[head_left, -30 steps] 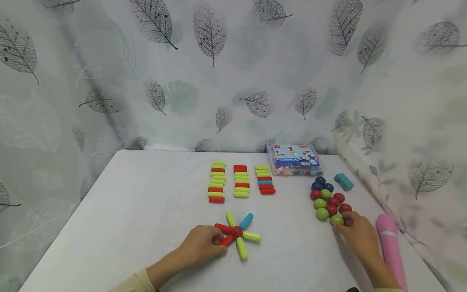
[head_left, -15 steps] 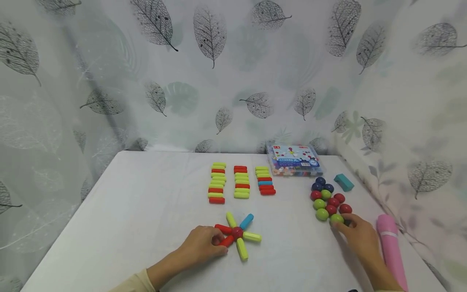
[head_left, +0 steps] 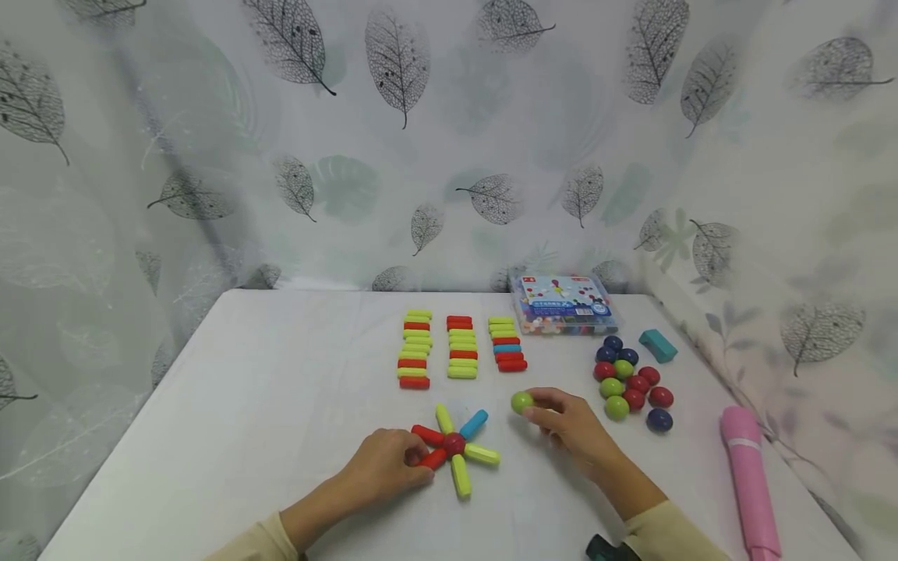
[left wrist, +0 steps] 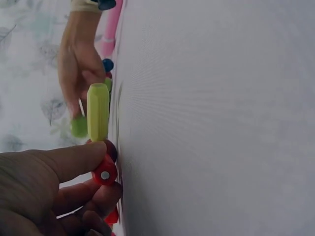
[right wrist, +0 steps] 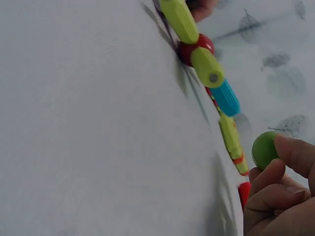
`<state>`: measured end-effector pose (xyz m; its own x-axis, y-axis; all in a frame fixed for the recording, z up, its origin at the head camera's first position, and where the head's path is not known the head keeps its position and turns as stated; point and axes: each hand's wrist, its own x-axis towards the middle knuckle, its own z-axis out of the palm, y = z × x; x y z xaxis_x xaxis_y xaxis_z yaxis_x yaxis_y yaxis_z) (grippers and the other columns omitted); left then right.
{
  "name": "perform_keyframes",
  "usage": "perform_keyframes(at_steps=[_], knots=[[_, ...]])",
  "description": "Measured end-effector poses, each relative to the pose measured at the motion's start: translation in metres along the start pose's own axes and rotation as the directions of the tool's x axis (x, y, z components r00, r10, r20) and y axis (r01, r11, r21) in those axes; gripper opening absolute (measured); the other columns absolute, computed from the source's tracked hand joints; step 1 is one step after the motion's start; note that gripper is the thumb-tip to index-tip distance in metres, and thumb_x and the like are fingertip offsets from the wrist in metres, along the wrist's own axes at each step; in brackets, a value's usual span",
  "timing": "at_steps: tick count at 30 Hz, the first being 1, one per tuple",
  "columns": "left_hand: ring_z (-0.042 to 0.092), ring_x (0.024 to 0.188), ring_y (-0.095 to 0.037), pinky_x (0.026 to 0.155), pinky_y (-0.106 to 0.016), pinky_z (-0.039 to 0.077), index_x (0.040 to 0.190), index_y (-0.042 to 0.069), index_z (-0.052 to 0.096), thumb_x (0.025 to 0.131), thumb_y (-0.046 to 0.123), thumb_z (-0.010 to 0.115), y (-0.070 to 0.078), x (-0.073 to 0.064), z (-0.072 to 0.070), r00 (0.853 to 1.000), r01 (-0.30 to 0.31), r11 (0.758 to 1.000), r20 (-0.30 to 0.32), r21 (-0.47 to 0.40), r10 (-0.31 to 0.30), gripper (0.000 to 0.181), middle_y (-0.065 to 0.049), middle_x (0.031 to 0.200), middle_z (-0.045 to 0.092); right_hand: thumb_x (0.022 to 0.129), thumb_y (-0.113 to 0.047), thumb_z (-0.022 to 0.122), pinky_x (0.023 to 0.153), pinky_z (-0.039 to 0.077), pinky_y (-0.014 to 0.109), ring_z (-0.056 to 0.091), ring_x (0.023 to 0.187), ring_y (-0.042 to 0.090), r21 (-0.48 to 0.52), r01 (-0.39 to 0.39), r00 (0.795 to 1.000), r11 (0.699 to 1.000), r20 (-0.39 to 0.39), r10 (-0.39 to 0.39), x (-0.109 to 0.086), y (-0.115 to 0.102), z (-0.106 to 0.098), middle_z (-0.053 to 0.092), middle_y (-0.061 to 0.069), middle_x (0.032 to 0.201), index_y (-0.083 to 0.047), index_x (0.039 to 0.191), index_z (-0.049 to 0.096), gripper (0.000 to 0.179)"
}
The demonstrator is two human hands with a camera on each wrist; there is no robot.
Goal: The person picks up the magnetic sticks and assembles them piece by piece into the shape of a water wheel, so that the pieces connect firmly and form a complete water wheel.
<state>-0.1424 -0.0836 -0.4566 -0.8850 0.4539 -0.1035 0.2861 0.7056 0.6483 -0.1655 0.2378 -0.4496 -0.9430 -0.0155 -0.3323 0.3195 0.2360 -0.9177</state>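
Observation:
A star of several short rods round a red ball (head_left: 454,444) lies at the front middle of the table. My left hand (head_left: 384,466) pinches one red rod (head_left: 433,459) of it between thumb and fingers; the left wrist view shows that rod's end with a pale dot. A yellow-green rod (left wrist: 98,112) of the star points up in that view. My right hand (head_left: 571,421) is just right of the star and pinches a green ball (head_left: 521,402) by its fingertips. In the right wrist view the green ball (right wrist: 265,149) is partly covered by thumb and finger.
Three columns of coloured rods (head_left: 461,347) lie behind the star. To the right is a cluster of red, green and dark blue balls (head_left: 634,400), beside a teal block (head_left: 658,345). A clear box (head_left: 564,305) stands at the back, a pink roll (head_left: 751,479) at the right edge.
My right hand has lifted the green ball from the cluster and carried it left towards the star, uncovering a dark blue ball. The left hand and star have stayed put.

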Motion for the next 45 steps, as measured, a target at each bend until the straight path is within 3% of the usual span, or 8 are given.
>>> perform_keyframes(at_steps=[6,20,28,31,35,37,40,45], knots=[[0.053,0.068,-0.007,0.061,-0.021,0.046,0.095,0.014,0.077,0.081,0.028,0.086,-0.001,0.004,0.002,1.000,-0.021,1.000,0.007,0.005,0.021,0.021,0.013,0.071,0.059,0.092,-0.019,0.075,0.069,0.048,0.024,0.056,0.092,0.020,-0.008,0.008,1.000,1.000,0.026,-0.008,0.017,0.006,0.029,0.065,0.007,0.121,-0.010,0.131,0.067,0.040],[0.052,0.068,-0.008,0.060,-0.022,0.045,0.096,0.014,0.076,0.081,0.030,0.086,0.002,0.000,0.003,1.000,-0.003,1.000,0.017,0.005,0.003,0.023,0.012,0.070,0.058,0.094,-0.022,0.074,0.062,0.043,0.026,0.056,0.087,0.021,-0.063,0.020,0.998,0.998,0.056,-0.017,0.022,0.003,0.040,0.064,0.004,0.125,-0.016,0.136,0.065,0.043],[0.051,0.065,-0.007,0.059,-0.022,0.043,0.095,0.013,0.076,0.082,0.029,0.085,0.007,-0.002,0.007,0.999,-0.018,1.000,0.027,-0.014,0.018,0.022,0.012,0.066,0.057,0.098,-0.027,0.069,0.065,0.047,0.025,0.055,0.086,0.020,-0.073,0.028,0.994,0.997,-0.099,-0.035,0.002,0.005,0.006,0.063,0.003,0.117,-0.015,0.139,0.062,0.042],[0.050,0.065,-0.006,0.059,-0.022,0.042,0.093,0.013,0.077,0.082,0.028,0.085,0.007,-0.003,0.008,0.999,-0.030,0.999,0.018,-0.012,0.030,0.021,0.013,0.066,0.057,0.099,-0.032,0.068,0.062,0.046,0.023,0.050,0.082,0.018,0.047,-0.020,0.945,0.999,-0.326,0.034,-0.019,0.005,-0.028,0.056,0.001,0.114,-0.017,0.143,0.056,0.048],[0.051,0.068,-0.006,0.062,-0.023,0.042,0.093,0.014,0.077,0.081,0.030,0.085,0.004,-0.006,0.006,1.000,-0.027,1.000,0.005,-0.013,0.027,0.022,0.015,0.069,0.059,0.097,-0.038,0.070,0.061,0.048,0.020,0.050,0.086,0.018,0.186,-0.020,0.778,0.982,-0.614,0.132,-0.037,0.011,-0.067,0.051,-0.001,0.122,-0.021,0.149,0.050,0.058],[0.052,0.069,-0.007,0.061,-0.023,0.043,0.094,0.015,0.077,0.083,0.034,0.084,0.002,-0.008,0.001,1.000,-0.009,1.000,-0.003,-0.027,0.009,0.023,0.015,0.070,0.060,0.097,-0.038,0.070,0.062,0.049,0.019,0.051,0.092,0.019,0.171,-0.025,0.722,0.985,-0.678,0.136,-0.038,0.016,-0.080,0.049,0.004,0.135,-0.019,0.152,0.046,0.063],[0.053,0.069,-0.009,0.059,-0.023,0.045,0.095,0.017,0.077,0.086,0.038,0.081,-0.002,-0.006,-0.008,0.999,0.008,0.999,-0.044,-0.041,-0.010,0.023,0.015,0.071,0.060,0.098,-0.032,0.068,0.064,0.051,0.017,0.054,0.100,0.024,0.113,-0.056,0.703,0.992,-0.701,0.119,-0.036,0.024,-0.090,0.040,0.014,0.153,-0.014,0.158,0.038,0.069],[0.054,0.074,-0.011,0.063,-0.024,0.048,0.099,0.018,0.076,0.089,0.029,0.079,-0.007,0.005,-0.020,0.993,0.006,1.000,-0.120,-0.015,-0.008,0.015,0.012,0.083,0.063,0.100,-0.028,0.066,0.071,0.053,0.019,0.053,0.119,0.033,0.082,-0.141,0.721,0.987,-0.675,0.159,-0.031,0.034,-0.097,0.035,0.024,0.158,-0.007,0.160,0.028,0.074]])
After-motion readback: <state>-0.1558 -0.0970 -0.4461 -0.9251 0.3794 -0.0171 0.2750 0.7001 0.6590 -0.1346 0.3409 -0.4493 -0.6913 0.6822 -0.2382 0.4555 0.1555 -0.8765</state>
